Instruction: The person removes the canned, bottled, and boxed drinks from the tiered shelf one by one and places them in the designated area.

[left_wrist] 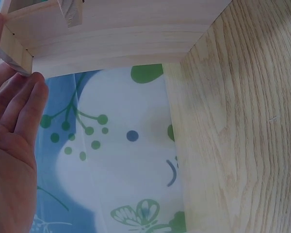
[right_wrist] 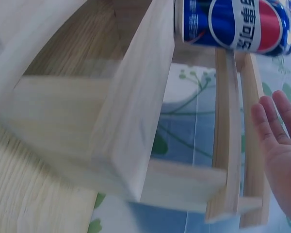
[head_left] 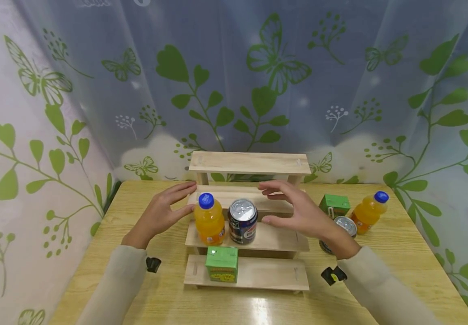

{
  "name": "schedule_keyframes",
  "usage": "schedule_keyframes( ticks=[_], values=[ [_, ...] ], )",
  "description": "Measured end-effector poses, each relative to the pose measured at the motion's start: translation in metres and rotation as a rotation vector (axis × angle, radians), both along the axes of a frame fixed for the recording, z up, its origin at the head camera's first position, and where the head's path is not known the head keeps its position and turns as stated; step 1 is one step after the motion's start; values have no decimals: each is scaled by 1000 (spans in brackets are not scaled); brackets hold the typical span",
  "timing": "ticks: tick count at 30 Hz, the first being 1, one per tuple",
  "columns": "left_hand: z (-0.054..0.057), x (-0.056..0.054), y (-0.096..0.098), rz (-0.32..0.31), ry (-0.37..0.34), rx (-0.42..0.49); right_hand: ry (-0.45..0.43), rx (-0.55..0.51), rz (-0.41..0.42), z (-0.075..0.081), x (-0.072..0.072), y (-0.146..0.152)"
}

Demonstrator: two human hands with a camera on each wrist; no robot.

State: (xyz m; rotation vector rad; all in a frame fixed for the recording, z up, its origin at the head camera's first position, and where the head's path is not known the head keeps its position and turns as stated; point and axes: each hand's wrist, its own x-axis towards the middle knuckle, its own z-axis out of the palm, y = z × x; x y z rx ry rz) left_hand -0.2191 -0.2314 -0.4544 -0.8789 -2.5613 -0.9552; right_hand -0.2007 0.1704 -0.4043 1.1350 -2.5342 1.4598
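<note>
A stepped wooden shelf (head_left: 250,163) stands on the table. My left hand (head_left: 162,212) is at its left end; in the left wrist view the fingers (left_wrist: 26,104) and thumb span the end of a board, holding it. On the second step from the front stand an orange drink bottle (head_left: 210,223) with a blue cap and a dark blue Pepsi can (head_left: 243,225), side by side. A green juice carton (head_left: 222,266) sits on the lowest step. My right hand (head_left: 294,210), fingers spread and holding nothing, hovers right of the can (right_wrist: 237,24), over the shelf's right part.
Right of the shelf, on the wooden table (head_left: 152,289), are another green carton (head_left: 335,204), a second can (head_left: 345,224) partly behind my right wrist, and a second orange drink bottle (head_left: 368,213). A leaf-patterned curtain (head_left: 225,67) hangs close behind the shelf.
</note>
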Motion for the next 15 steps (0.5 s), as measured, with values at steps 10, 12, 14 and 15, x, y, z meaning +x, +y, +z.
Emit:
schedule_keyframes(
  ticks=[10, 12, 14, 15],
  values=[
    [-1, 0, 1, -5, 18, 6, -39, 20, 60, 1, 0, -28],
    [0, 0, 1, -4, 12, 6, -35, 40, 51, 0, 0, -30],
    [0, 0, 1, -1, 7, 3, -28, 59, 45, -1, 1, -33],
    [0, 0, 1, 0, 4, 3, -21, 70, 44, -2, 1, -34]
  ],
)
